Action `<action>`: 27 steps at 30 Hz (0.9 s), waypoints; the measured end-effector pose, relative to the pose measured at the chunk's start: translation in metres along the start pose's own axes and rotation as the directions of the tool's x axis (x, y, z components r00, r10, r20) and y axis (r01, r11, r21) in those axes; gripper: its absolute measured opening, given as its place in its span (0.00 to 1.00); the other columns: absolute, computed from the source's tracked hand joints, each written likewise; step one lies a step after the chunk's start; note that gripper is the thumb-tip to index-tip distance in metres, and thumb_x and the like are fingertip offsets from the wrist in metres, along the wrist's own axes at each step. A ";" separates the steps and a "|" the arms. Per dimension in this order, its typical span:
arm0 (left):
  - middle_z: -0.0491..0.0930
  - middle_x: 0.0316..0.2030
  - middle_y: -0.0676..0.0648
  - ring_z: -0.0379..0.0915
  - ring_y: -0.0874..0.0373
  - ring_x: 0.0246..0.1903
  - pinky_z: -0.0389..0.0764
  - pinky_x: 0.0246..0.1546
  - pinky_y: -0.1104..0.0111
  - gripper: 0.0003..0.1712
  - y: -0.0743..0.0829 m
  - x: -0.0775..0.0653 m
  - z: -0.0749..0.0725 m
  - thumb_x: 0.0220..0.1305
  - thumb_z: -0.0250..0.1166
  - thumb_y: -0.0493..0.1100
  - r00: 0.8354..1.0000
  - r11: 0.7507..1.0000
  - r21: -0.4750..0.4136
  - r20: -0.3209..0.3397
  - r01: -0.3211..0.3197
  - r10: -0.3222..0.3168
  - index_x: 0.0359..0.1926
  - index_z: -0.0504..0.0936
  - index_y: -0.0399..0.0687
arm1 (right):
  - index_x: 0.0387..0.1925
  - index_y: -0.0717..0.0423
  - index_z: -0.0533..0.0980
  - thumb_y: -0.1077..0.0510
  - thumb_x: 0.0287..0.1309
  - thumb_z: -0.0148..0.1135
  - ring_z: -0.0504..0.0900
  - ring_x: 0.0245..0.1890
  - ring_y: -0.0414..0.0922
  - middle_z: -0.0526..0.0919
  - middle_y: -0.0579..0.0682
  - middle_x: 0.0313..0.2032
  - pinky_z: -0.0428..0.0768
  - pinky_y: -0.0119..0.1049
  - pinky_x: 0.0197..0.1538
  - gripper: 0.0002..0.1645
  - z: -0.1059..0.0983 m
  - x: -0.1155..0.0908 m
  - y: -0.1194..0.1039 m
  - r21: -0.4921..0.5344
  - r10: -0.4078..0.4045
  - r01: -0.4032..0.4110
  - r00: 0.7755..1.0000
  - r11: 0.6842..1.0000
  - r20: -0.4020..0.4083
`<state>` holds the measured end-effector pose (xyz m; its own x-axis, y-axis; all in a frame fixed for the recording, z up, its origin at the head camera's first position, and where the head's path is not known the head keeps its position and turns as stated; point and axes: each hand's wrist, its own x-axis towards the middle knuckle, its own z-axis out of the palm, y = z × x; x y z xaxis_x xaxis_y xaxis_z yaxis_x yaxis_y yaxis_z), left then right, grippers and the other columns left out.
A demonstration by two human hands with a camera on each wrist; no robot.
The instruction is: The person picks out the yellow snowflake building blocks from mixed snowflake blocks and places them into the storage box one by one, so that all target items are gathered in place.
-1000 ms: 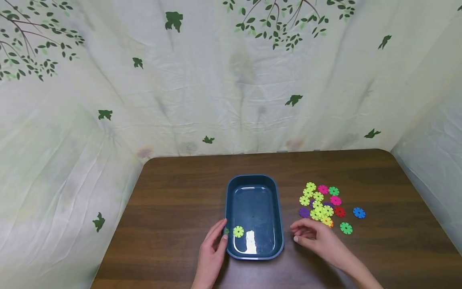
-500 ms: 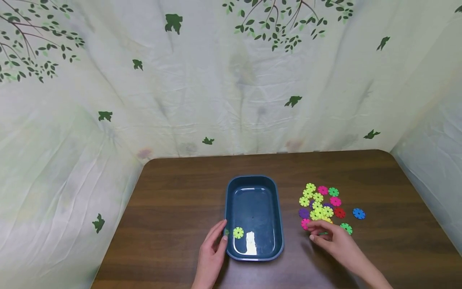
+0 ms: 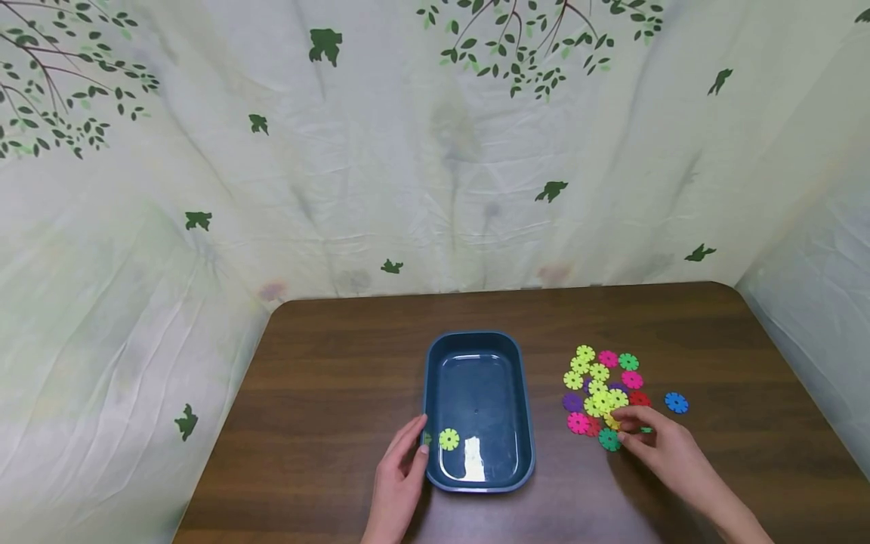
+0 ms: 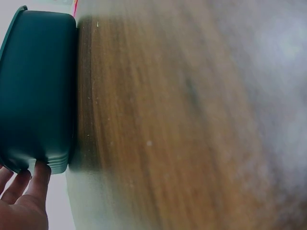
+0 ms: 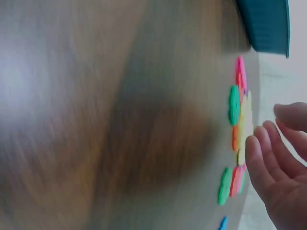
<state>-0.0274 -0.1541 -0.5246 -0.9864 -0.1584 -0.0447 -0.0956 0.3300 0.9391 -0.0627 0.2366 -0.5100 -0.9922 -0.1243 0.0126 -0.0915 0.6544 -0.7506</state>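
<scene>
Fingers of the left hand rest against the outer side of the blue tray, that grip relaxed and touching only the one wall. The right hand reaches over the near right edge of the disc pile, thumb and fingertips slightly curved with a narrow gap between them, the thumb just beside a green disc, contact unclear. One yellow-green disc lies in the tray, toward its near left corner; the pile overlaps in mixed colours on the counter, a blue disc apart from it
</scene>
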 end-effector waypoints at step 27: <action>0.72 0.63 0.52 0.67 0.52 0.63 0.76 0.57 0.60 0.25 0.000 0.000 -0.001 0.68 0.61 0.34 1.000 1.000 -0.012 0.001 -0.006 0.006 0.64 0.77 0.55 | 0.54 0.60 0.78 0.68 0.54 0.70 0.75 0.38 0.46 0.77 0.54 0.44 0.81 0.32 0.37 0.24 -0.008 0.035 0.022 -0.103 -0.073 0.072 0.997 0.992 -0.004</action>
<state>-0.0273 -0.1550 -0.5248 -0.9871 -0.1550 -0.0394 -0.0879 0.3197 0.9434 -0.1003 0.2521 -0.5207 -0.9832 -0.1689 0.0699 -0.1712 0.7171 -0.6756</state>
